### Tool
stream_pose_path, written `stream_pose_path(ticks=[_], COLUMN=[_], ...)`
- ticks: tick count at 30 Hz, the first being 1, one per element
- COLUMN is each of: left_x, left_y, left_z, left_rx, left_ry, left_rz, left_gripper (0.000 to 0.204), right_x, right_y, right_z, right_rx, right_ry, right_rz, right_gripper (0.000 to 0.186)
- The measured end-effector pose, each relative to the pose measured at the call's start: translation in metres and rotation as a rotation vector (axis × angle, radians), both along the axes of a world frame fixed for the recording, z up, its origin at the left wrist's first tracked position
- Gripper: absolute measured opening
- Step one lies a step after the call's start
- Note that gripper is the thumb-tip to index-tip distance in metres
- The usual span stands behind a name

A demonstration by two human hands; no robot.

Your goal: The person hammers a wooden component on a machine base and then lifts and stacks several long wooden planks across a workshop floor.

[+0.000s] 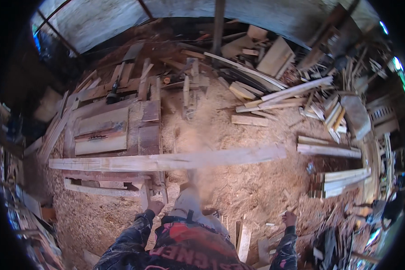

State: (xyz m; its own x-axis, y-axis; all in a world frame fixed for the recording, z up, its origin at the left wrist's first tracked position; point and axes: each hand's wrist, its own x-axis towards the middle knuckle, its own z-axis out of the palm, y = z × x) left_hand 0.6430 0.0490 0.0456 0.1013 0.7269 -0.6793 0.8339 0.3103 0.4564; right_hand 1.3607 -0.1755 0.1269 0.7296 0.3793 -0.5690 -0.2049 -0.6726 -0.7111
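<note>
Rough pale wooden plank (166, 161) over a worn, matt wooden bench (117, 130), sawdust-strewn.

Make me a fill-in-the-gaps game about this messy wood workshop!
1. The long plank lies across the saw table and sticks out to the person's ____ side.
2. The floor is covered in ____.
3. The left hand is at the table's near edge; the right hand holds ____.
4. Boards are stacked on the person's ____ side.

Missing words: right; sawdust; nothing; right
</note>
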Motion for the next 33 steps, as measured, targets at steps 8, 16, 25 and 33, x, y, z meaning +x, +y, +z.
stream_pose_path(ticks=[8,16,25,33], left_x=[-0.001,0.008,0.158,0.199], left_y=[-0.005,-0.036,0.334,0.395], left_z=[-0.087,-0.136,-0.441,-0.478], left_rx=[-0.146,-0.603,0.353,0.524], left_ry=[-0.049,0.094,0.23,0.233], left_rz=[-0.331,-0.221,0.09,-0.151], left_gripper=[0.029,0.036,0.029,0.028], right_x=[-0.115,-0.29,-0.428,-0.425], right_y=[0.507,0.984,1.225,1.231], right_z=[0.072,-0.077,-0.173,-0.148], right_rx=[-0.044,0.101,0.458,-0.244], right_ry=[-0.395,-1.125,-1.769,-1.659], right_rz=[0.939,1.574,1.459,1.608], right_gripper=[0.027,0.042,0.055,0.024])
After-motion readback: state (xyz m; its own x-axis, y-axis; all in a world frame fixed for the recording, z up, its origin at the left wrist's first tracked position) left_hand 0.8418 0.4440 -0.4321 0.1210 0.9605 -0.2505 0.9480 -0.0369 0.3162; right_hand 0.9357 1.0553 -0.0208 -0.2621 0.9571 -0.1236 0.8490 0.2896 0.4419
